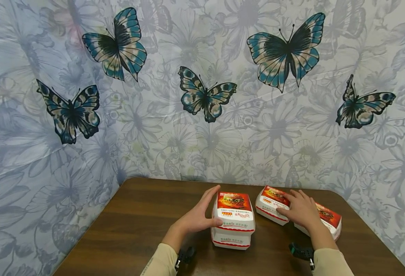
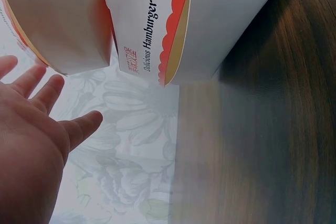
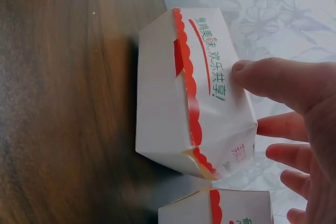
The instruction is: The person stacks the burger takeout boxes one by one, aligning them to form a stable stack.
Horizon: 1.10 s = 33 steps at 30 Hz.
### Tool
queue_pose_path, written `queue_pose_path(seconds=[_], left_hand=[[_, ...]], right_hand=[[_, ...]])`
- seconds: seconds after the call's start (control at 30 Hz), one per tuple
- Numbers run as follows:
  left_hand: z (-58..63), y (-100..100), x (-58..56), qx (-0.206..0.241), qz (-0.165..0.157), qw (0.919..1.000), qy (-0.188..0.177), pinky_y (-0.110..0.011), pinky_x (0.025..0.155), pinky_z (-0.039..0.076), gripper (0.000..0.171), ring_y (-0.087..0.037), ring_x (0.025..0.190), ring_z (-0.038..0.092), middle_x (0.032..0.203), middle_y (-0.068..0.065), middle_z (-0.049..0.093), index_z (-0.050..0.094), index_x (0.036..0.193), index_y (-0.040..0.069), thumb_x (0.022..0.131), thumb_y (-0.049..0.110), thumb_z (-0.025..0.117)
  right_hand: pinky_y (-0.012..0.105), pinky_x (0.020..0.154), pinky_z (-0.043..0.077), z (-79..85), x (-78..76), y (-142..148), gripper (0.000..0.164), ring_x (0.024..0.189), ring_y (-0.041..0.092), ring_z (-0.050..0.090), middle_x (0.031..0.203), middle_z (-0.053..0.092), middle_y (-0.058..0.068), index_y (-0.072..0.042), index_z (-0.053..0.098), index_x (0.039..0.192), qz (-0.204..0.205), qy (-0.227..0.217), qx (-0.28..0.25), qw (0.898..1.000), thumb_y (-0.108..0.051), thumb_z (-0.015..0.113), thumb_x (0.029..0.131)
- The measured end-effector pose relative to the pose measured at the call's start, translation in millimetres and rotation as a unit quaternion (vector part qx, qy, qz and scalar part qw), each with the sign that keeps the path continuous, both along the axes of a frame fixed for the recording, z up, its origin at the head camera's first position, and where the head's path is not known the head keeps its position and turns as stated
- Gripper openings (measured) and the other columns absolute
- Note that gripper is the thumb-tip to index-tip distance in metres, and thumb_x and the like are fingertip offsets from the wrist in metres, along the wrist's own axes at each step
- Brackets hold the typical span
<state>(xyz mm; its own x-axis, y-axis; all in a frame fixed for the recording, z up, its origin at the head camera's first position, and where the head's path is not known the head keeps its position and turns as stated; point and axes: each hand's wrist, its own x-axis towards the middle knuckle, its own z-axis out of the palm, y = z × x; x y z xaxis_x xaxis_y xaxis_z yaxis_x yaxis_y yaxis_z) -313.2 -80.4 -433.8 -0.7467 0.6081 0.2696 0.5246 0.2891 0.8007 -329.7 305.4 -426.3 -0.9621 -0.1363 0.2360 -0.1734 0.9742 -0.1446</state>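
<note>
Two white hamburger boxes with red scalloped edges and burger-picture lids stand stacked, the upper box (image 1: 234, 205) on the lower box (image 1: 231, 239). My left hand (image 1: 200, 216) is at the stack's left side, thumb at the upper box's front and fingers extended toward its back corner. In the left wrist view those fingers (image 2: 47, 90) are spread beside the cardboard. A third hamburger box (image 1: 271, 205) rests on the table, turned at an angle. My right hand (image 1: 302, 211) reaches over its right side; the thumb (image 3: 262, 74) touches the lid's front, and the other fingers are loosely spread beside a corner.
To the right, partly hidden by my right hand, lies a fourth hamburger box (image 1: 330, 220). The brown wooden table (image 1: 133, 218) ends at the back against floral wallpaper (image 1: 161, 153) with butterfly pictures. Black straps with small devices (image 1: 187, 255) sit at both wrists.
</note>
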Motion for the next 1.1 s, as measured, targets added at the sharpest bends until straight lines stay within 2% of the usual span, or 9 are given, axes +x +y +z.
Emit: queue_pose_path(seconds=[0.23,0.5,0.8,1.1], left_hand=[[0.0,0,0.1,0.002,0.000,1.0000,-0.003,-0.063,0.117,0.027,0.099,-0.024,0.153,0.014,0.167,0.010,0.006,0.006,0.156,0.047,0.082,0.071,0.066],[-2.2,0,-1.2,0.003,0.000,1.0000,-0.005,-0.064,0.116,0.027,0.099,-0.024,0.154,0.013,0.167,0.010,0.006,0.006,0.156,0.047,0.081,0.072,0.065],[-2.0,1,-2.2,0.010,0.003,0.9999,0.004,-0.064,0.116,0.027,0.100,-0.025,0.153,0.014,0.167,0.009,0.008,0.007,0.157,0.045,0.080,0.072,0.066],[-4.6,0,-4.8,0.004,0.001,1.0000,0.004,-0.063,0.117,0.026,0.100,-0.024,0.154,0.013,0.167,0.009,0.007,0.006,0.156,0.046,0.080,0.075,0.064]], right_hand=[[0.079,0.101,0.027,-2.1,3.6,-2,0.076,0.131,0.059,0.039,0.139,0.052,0.033,-0.004,0.064,0.131,-0.002,0.012,-0.012,1.000,-0.060,0.073,0.080],[0.082,0.102,0.019,-8.3,7.0,-6,0.079,0.136,0.058,0.035,0.141,0.053,0.028,-0.005,0.064,0.127,-0.003,0.016,-0.058,0.998,-0.065,0.074,0.078],[0.082,0.103,0.018,-4.4,13.0,-13,0.085,0.136,0.059,0.033,0.145,0.044,0.036,-0.004,0.062,0.130,-0.010,0.007,-0.050,0.999,-0.067,0.074,0.075],[0.081,0.103,0.015,-12.6,14.2,-19,0.084,0.136,0.060,0.030,0.141,0.052,0.030,-0.004,0.061,0.131,-0.008,0.001,-0.071,0.997,-0.064,0.076,0.075]])
